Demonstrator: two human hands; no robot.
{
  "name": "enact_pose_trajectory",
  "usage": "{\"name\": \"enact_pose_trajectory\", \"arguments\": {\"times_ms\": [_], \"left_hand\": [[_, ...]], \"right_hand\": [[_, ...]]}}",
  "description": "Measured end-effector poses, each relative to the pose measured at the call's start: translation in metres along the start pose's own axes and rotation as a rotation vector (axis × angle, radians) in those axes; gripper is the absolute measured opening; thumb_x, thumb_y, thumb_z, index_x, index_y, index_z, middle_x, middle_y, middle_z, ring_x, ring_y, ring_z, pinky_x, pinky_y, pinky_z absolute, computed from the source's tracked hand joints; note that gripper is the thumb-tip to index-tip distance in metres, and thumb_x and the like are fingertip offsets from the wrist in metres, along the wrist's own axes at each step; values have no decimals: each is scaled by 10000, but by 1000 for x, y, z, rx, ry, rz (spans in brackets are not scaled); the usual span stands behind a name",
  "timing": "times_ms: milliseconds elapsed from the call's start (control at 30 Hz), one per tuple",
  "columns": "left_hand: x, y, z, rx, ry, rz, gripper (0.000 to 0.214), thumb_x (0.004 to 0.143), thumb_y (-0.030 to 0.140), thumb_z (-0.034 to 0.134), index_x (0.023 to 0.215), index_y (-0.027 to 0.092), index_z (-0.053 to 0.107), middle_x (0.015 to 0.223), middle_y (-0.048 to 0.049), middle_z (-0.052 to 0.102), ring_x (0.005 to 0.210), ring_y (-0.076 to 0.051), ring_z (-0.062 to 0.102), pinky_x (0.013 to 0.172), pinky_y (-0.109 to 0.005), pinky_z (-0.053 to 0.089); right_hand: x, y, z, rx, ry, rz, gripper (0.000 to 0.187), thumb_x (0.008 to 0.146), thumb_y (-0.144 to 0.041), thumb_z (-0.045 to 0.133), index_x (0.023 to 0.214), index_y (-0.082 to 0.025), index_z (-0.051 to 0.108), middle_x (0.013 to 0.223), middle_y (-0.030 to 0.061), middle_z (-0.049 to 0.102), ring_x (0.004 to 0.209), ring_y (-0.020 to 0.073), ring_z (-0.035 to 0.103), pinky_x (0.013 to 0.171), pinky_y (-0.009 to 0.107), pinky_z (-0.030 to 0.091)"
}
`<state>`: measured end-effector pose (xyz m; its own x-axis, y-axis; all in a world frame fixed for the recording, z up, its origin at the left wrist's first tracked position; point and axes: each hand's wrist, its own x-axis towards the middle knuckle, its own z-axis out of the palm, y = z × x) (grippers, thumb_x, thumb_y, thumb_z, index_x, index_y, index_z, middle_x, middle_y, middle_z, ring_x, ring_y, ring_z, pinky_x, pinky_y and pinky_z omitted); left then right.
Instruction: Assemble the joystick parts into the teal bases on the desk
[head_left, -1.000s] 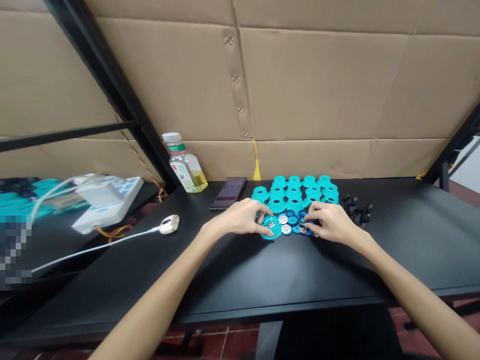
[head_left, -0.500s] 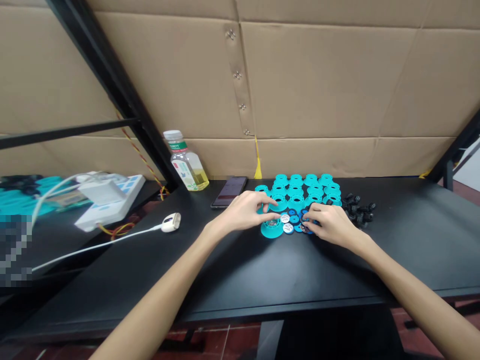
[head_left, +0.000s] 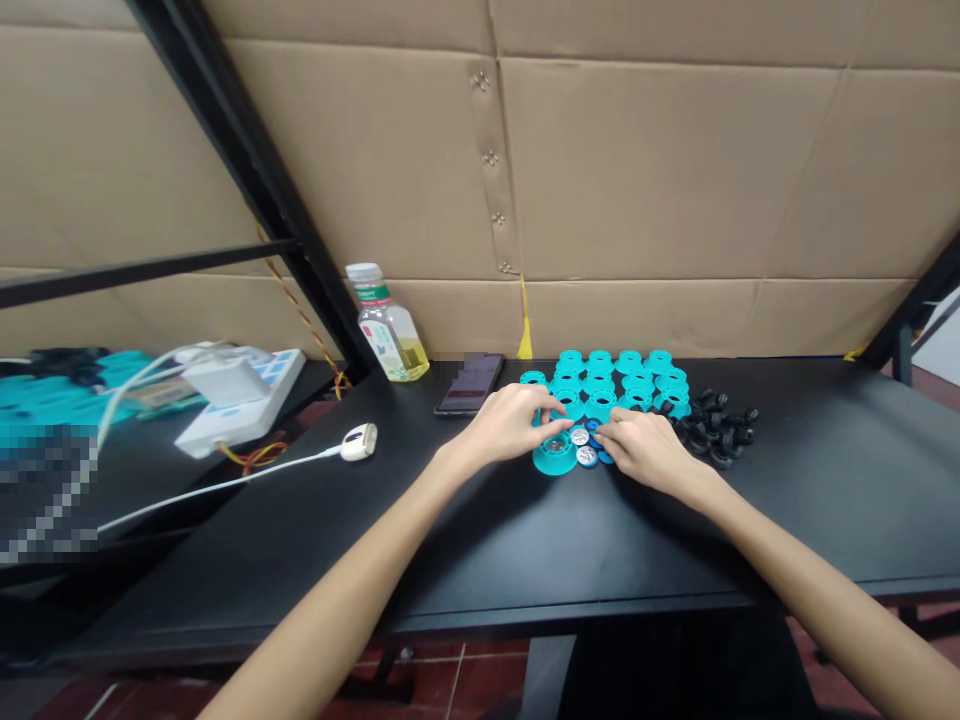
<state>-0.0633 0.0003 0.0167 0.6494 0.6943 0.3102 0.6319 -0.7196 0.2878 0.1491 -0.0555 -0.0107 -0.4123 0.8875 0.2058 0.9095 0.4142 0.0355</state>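
Note:
My left hand [head_left: 511,422] is curved above a turquoise flanged ring [head_left: 553,462], its thumb and fingers apart. Inside that ring's hub sits a small silvery piece. Just right of it lie white-faced discs [head_left: 586,456] with dark markings and blue rims. Over the blue discs [head_left: 593,426] my right hand [head_left: 646,446] is bent with its fingertips drawn together; what is between them is hidden. Behind both hands, several more turquoise flanged rings [head_left: 599,384] stand in rows.
A heap of black plastic parts [head_left: 721,432] lies right of the rings. Behind my left hand are a phone [head_left: 471,385] and a bottle of yellow drink [head_left: 394,340]. A white plug on a cable [head_left: 359,442] rests at left. Cardboard [head_left: 660,180] walls the black table's back.
The view has shifted slightly, moving everything a little to the right. My right hand has come closer to my left, its fingertips moving left across the blue discs and drawing together.

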Motion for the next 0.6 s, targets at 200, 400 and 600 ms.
{"name": "enact_pose_trajectory", "arguments": {"times_ms": [200, 400, 600], "left_hand": [[-1, 4, 0, 9, 13, 17, 299, 851, 444, 582, 878, 189, 736, 755, -24, 671, 664, -152, 555, 603, -249, 358], [0, 10, 4, -90, 72, 20, 269, 852, 417, 586, 926, 213, 745, 793, -19, 696, 652, -140, 548, 596, -249, 369], [2, 12, 2, -349, 116, -53, 221, 794, 363, 655, 835, 175, 764, 783, -39, 741, 613, -137, 567, 574, -251, 414]], "right_hand": [[-1, 2, 5, -43, 84, 15, 313, 940, -202, 358, 869, -159, 660, 899, 92, 648, 617, 132, 546, 487, 273, 167], [2, 1, 0, 377, 289, 92, 294, 947, -285, 414, 848, -179, 670, 850, 58, 665, 734, 151, 584, 584, 240, 331], [9, -9, -8, 1006, 235, 174, 276, 857, -421, 545, 774, -183, 657, 563, -18, 566, 464, 101, 454, 475, 234, 345]]}}
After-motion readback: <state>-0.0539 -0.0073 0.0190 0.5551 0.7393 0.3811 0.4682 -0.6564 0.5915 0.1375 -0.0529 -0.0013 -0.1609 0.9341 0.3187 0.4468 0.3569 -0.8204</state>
